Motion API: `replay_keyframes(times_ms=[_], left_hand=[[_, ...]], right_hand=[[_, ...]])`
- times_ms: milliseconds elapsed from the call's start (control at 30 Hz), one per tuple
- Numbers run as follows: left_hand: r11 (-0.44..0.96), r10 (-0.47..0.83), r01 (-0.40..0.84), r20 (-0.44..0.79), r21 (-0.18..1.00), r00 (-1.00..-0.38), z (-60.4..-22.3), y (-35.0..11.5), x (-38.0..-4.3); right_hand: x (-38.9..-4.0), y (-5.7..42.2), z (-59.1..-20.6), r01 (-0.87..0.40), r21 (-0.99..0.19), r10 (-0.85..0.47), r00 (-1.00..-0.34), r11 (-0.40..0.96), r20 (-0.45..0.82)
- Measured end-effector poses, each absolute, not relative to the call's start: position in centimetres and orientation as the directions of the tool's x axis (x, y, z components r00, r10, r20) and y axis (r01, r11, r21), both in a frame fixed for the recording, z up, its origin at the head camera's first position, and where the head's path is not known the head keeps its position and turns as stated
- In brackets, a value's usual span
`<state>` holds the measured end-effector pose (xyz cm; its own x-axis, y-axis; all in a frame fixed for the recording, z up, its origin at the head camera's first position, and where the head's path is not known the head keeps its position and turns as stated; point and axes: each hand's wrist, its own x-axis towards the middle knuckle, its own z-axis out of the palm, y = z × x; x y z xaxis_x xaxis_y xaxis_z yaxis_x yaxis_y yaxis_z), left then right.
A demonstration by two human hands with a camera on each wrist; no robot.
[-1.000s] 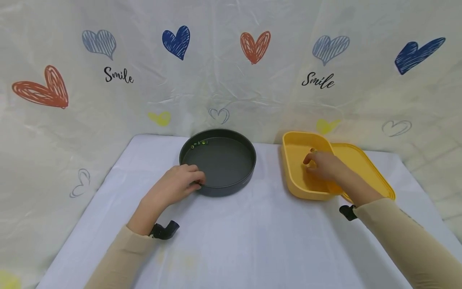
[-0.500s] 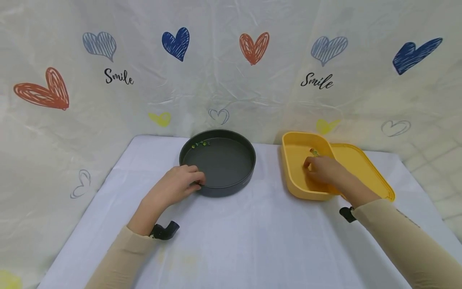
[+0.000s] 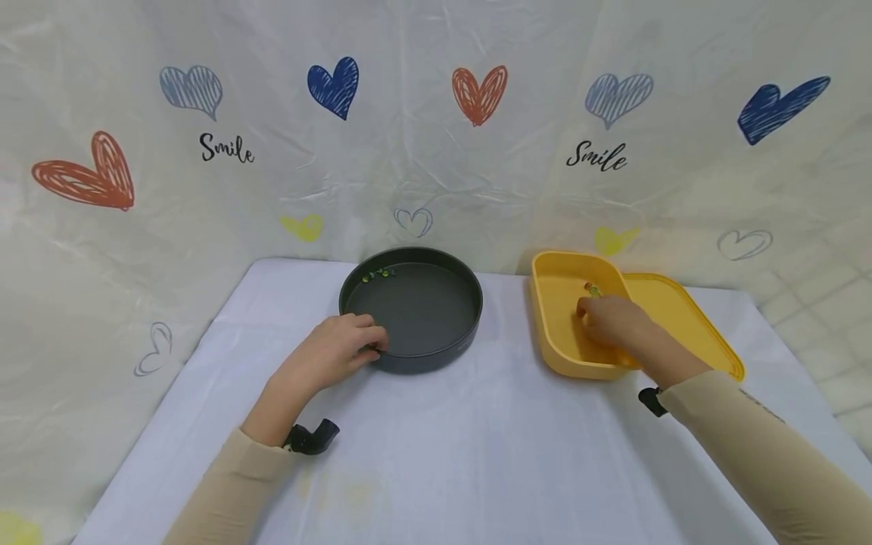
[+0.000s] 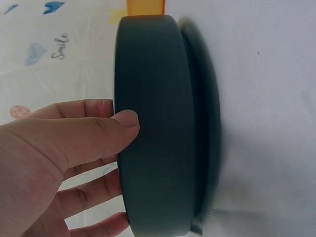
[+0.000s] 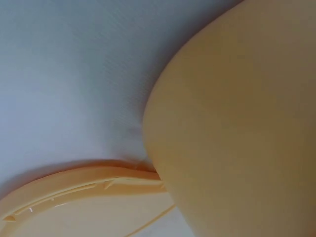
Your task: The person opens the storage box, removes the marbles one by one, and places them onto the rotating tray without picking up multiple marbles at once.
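My left hand (image 3: 337, 348) pinches the near-left rim of a round, dark grey pan (image 3: 415, 303). In the left wrist view, the thumb presses the outside of its wall and the fingers reach over the rim. Small shiny green and yellow pieces (image 3: 378, 274) lie along the pan's far-left inside edge. On the right, my right hand (image 3: 616, 325) reaches down into a yellow plastic box (image 3: 559, 303), fingers bent toward its floor. A few similar small pieces (image 3: 593, 289) show just beyond the knuckles. The right fingertips are hidden, so I cannot tell what they hold.
A yellow lid (image 3: 688, 318) lies against the right side of the box. Both containers stand near the back of a white-covered table (image 3: 436, 454). Behind them hangs a pale sheet (image 3: 409, 151) printed with hearts.
The right fingers have drawn together and dipped lower inside the box, leaving more of the small pieces in sight. My left hand stays at the pan's rim.
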<state>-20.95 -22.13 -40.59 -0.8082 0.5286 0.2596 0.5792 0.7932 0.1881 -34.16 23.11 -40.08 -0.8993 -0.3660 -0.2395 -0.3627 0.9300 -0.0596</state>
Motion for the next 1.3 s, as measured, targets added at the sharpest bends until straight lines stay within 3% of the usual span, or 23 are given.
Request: replay_keyframes(times_ms=[433, 933, 1300], left_hand=[[0.791, 0.526, 0.581, 0.272, 0.190, -0.806, -40.6, -22.2, -21.0], [0.794, 0.528, 0.578, 0.259, 0.186, -0.809, -40.7, -22.2, -21.0], [0.794, 0.530, 0.580, 0.262, 0.179, -0.807, -40.6, -22.3, -21.0]], right_hand=[[-34.1, 22.9, -40.0, -0.395, 0.011, -0.385, -0.900, 0.919, -0.205], [-33.9, 23.0, -40.0, -0.369, -0.060, -0.373, -0.897, 0.927, -0.236], [-32.7, 20.5, -37.9, -0.432, -0.271, -0.467, -0.881, 0.860, -0.077]])
